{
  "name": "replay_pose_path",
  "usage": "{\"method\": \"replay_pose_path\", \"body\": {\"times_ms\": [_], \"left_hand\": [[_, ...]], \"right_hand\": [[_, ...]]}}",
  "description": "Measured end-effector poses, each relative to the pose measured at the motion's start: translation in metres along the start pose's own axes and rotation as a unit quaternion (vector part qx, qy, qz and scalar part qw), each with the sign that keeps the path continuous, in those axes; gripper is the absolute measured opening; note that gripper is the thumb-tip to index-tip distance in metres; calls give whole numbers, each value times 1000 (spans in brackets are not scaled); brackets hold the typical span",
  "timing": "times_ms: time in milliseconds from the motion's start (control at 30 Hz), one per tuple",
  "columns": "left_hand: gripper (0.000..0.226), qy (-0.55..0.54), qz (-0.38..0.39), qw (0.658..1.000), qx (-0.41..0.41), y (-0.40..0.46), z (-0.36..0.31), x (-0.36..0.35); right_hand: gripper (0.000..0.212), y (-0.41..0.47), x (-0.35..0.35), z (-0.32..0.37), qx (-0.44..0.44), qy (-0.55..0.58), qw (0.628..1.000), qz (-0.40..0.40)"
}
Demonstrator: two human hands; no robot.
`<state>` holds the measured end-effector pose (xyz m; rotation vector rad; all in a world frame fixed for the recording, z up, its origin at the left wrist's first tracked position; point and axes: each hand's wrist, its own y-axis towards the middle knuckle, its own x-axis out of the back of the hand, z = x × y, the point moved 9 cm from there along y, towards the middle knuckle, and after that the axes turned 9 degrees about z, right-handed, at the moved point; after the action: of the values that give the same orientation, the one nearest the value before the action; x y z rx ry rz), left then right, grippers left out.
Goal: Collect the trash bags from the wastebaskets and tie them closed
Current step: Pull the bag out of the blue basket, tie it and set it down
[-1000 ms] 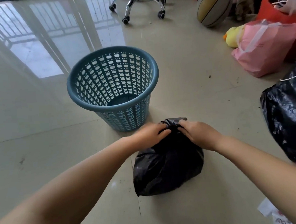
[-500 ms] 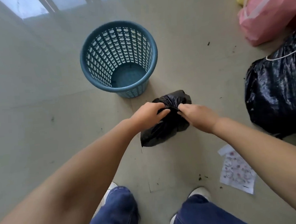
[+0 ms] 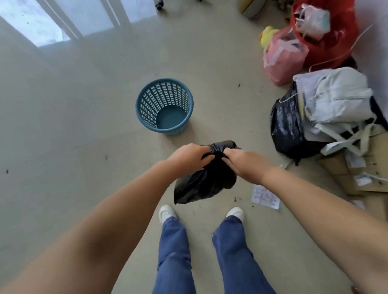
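Hands meet at the gathered neck of the black trash bag (image 3: 204,182), left hand (image 3: 186,156) and right hand (image 3: 244,161) each pinching plastic from opposite sides, while its body hangs down toward the person, clear of the empty blue wastebasket (image 3: 165,106) beyond.

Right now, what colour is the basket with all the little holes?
Blue, a dusty teal-blue. The wastebasket shows clearly in the head view.

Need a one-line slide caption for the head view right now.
Both hands, left hand and right hand, grip the black trash bag at its gathered neck, beyond it the empty blue wastebasket.
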<state>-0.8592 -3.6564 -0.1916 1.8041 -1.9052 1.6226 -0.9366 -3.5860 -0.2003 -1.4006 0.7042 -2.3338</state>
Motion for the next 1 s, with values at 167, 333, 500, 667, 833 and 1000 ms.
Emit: {"method": "replay_pose_path", "body": {"times_ms": [167, 333, 500, 667, 833, 1000], "left_hand": [[31, 68, 31, 996, -43, -52, -41, -12], [30, 120, 87, 982, -116, -90, -71, -37], [31, 218, 166, 940, -204, -128, -120, -75], [33, 312, 238, 869, -302, -166, -187, -140], [33, 397, 276, 781, -394, -223, -258, -227], [32, 460, 306, 689, -469, -303, -318, -329]], "right_hand": [[28, -66, -10, 27, -35, 31, 999, 0], [26, -124, -38, 49, -113, 77, 990, -29], [23, -195, -84, 70, -221, 153, 961, -68], [22, -291, -145, 92, -334, 218, 907, -133], [20, -399, -217, 124, -450, 278, 821, -214], [19, -498, -307, 176, -531, 335, 739, -244]]}}
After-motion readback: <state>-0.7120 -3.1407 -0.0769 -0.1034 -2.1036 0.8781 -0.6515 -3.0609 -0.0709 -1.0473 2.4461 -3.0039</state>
